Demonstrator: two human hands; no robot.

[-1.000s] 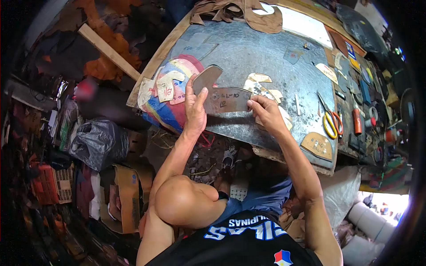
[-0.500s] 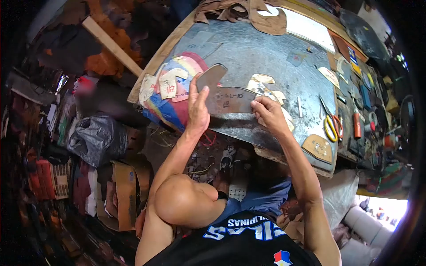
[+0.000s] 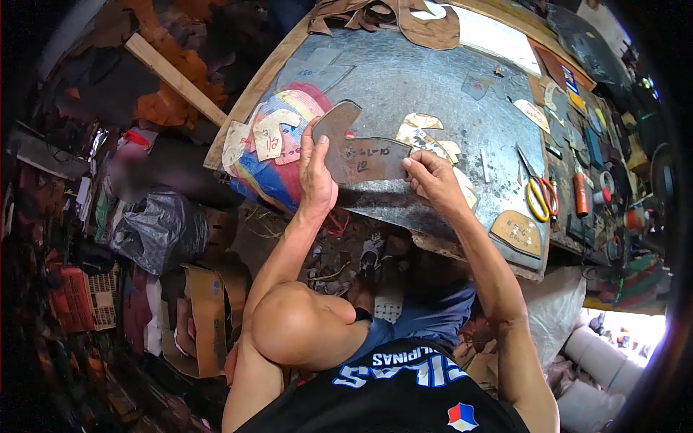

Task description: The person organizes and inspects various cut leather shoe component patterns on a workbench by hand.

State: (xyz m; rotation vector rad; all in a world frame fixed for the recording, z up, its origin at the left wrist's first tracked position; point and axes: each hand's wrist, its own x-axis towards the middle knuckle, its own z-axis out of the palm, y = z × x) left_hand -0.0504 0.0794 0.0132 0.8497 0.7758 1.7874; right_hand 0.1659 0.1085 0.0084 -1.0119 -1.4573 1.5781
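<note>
A flat brownish-grey pattern piece (image 3: 364, 157), L-shaped with handwriting on it, is held up over the front edge of the worktable. My left hand (image 3: 317, 173) grips its left end, thumb on the face and fingers behind. Pinched between the thumb and fingers of my right hand (image 3: 433, 177) is the piece's right end. Behind my left hand, cream pattern pieces (image 3: 271, 137) with red writing lie on a multicoloured striped cloth (image 3: 278, 184). More cream patterns (image 3: 419, 128) rest just beyond my right hand.
Yellow-and-red-handled scissors (image 3: 538, 195) and a tan marked pattern (image 3: 516, 232) lie on the metal tabletop (image 3: 404, 72) at right. Brown leather (image 3: 433, 29) is at the far edge. Tools line the right side. A black plastic bag (image 3: 162, 224) sits at left, near a wooden bar (image 3: 177, 79).
The pattern piece has shifted slightly left and tipped a little in both hands. The view has moved slightly. Both hands keep their hold.
</note>
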